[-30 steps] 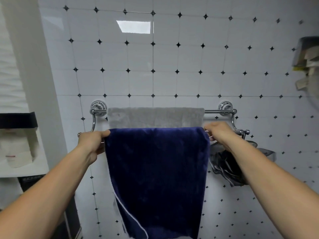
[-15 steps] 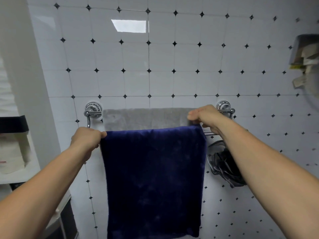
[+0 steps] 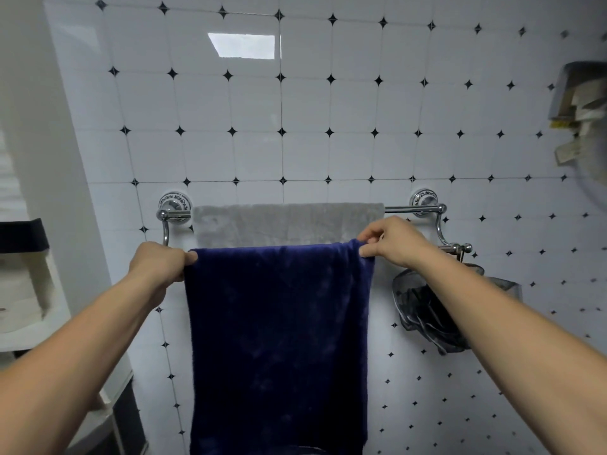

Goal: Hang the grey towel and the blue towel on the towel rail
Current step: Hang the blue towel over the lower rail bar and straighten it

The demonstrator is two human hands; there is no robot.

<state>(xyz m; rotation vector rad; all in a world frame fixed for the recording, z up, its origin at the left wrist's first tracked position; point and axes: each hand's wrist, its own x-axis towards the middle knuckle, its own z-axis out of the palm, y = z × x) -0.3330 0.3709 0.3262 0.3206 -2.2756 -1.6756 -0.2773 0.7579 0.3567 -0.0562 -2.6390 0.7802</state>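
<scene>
A chrome double towel rail [image 3: 414,209] is fixed to the tiled wall. The grey towel [image 3: 285,223] hangs over its back bar. The blue towel [image 3: 279,339] hangs over the front bar, which it hides, and reaches down out of the frame. My left hand [image 3: 157,262] grips the blue towel's top left corner. My right hand [image 3: 392,241] pinches its top right corner between thumb and fingers.
A dark grey mesh pouf [image 3: 427,313] hangs from the rail's right end, under my right forearm. A white shelf unit with a black band [image 3: 23,234] stands at the left. Some items on a wall holder [image 3: 581,106] sit at the upper right.
My right hand went up to the grey towel's right edge half a second ago and has come back down onto the blue towel's top right corner. The left hand stayed put.
</scene>
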